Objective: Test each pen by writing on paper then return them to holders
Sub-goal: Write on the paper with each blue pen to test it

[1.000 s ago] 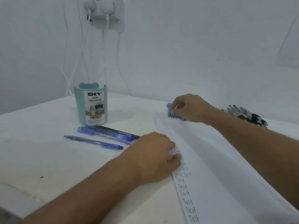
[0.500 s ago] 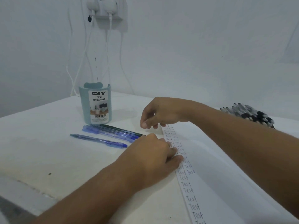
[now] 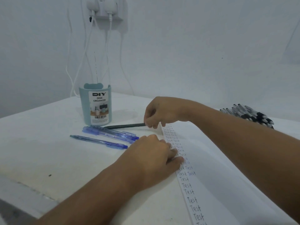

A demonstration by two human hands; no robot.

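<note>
My right hand (image 3: 159,112) pinches the end of a dark green pen (image 3: 125,126) and lifts it just above the table, left of the paper. My left hand (image 3: 154,157) rests on the left edge of the white paper (image 3: 211,159), fingers on the column of written "Test" words. Several blue pens (image 3: 110,133) lie on the table in front of a teal desk organizer holder (image 3: 95,105), which stands upright. A pile of black and white pens (image 3: 248,115) lies at the far right behind my right forearm.
The white table (image 3: 40,151) meets a white wall. White cables hang from a wall socket (image 3: 105,10) behind the holder. The table's front left edge is chipped.
My right hand swung from the paper's far end leftward to the pens and picked up the dark green pen. My left hand stayed on the paper.
</note>
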